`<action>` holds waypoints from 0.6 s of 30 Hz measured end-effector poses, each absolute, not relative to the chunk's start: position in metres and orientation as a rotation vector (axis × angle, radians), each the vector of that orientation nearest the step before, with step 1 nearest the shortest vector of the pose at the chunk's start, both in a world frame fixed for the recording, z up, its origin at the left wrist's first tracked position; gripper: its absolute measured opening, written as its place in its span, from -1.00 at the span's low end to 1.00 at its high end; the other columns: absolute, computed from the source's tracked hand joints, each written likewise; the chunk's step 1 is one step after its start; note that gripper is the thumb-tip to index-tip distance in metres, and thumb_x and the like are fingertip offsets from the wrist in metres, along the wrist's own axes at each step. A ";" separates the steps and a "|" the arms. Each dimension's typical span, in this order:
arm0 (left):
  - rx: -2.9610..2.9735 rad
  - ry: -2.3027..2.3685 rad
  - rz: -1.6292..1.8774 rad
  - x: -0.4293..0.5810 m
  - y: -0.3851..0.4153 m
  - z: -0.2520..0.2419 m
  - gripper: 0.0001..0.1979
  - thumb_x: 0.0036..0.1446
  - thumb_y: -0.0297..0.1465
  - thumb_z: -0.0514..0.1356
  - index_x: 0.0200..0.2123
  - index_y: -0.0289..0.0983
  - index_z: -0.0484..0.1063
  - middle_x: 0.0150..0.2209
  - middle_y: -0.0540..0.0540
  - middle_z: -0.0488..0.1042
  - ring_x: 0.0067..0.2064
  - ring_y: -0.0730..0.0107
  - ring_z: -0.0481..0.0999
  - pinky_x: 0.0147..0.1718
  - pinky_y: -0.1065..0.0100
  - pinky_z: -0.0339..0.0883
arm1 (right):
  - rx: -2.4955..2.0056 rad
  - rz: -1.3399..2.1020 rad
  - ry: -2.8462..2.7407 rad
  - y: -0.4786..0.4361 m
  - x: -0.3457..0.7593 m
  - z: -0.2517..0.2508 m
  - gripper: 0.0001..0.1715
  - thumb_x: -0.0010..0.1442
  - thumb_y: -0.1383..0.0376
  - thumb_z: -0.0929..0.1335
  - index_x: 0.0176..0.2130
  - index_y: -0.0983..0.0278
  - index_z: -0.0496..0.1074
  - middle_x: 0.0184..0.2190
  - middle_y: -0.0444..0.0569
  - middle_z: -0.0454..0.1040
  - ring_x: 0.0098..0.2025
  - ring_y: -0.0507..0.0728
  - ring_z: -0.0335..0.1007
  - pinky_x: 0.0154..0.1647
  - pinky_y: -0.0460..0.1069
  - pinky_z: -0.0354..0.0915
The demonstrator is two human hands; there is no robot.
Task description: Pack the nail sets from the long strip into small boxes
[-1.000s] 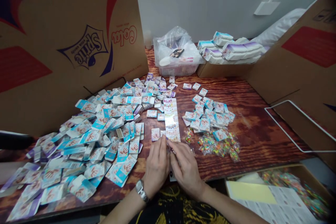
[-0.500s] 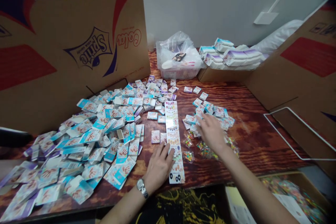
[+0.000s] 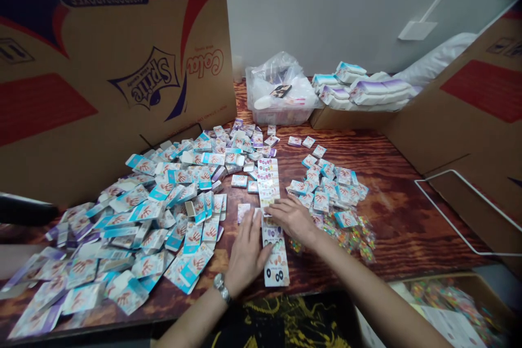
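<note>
A long printed strip [image 3: 269, 182] lies lengthwise near the middle of the worktop's [image 3: 391, 196] front edge, the left hand [image 3: 247, 250] spread flat along its left side, the right hand [image 3: 291, 217] open across its middle, pinching nothing; even pressure should keep it straight between the small packets [image 3: 163, 212].

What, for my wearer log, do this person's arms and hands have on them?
No sleeves or gloves show. The left hand has a silver metal-band watch at its wrist; the right hand wears nothing visible.
</note>
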State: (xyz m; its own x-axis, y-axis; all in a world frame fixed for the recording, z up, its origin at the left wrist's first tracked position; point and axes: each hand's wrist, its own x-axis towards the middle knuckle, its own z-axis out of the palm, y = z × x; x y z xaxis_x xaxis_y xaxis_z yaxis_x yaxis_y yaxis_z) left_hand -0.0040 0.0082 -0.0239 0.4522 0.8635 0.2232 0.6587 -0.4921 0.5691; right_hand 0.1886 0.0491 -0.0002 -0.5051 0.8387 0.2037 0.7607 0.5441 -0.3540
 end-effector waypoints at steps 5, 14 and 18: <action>1.678 1.066 0.718 -0.009 0.032 -0.003 -0.74 0.13 -0.28 0.13 -0.17 -0.29 0.44 -0.16 -0.17 0.49 -0.04 0.13 0.40 -0.01 0.13 0.21 | -1.185 0.704 -2.199 0.043 0.200 0.062 -0.72 0.32 0.29 0.20 -0.08 0.23 0.43 -0.25 -0.07 0.55 -0.25 0.02 0.47 -0.24 -0.10 0.35; 0.808 0.979 0.855 -0.004 0.033 -0.001 -0.69 0.02 -0.25 0.21 -0.21 -0.32 0.39 -0.38 -0.09 0.50 -0.36 0.37 0.48 -0.30 0.35 0.33 | -0.917 0.120 -2.508 -0.001 0.168 0.063 -0.73 0.27 0.42 0.20 -0.15 0.29 0.44 -0.21 0.03 0.53 -0.16 0.12 0.43 -0.15 0.01 0.39; 0.407 0.807 0.822 -0.007 0.033 0.018 -0.61 -0.01 -0.20 0.24 -0.18 -0.35 0.41 -0.34 -0.15 0.52 -0.29 0.29 0.50 -0.27 0.31 0.34 | -0.911 0.158 -2.615 -0.015 0.160 0.052 -0.77 0.25 0.42 0.22 -0.19 0.28 0.44 -0.32 0.00 0.52 -0.23 0.12 0.43 -0.17 0.03 0.38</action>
State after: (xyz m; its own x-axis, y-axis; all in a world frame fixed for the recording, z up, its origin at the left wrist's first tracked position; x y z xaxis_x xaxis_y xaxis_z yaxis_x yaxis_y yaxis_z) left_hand -0.0072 0.0329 0.0179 0.4153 0.7770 -0.4730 -0.4878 0.6291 0.6052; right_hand 0.1601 -0.0146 0.0524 -0.7245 0.6192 0.3027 0.5784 0.7851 -0.2216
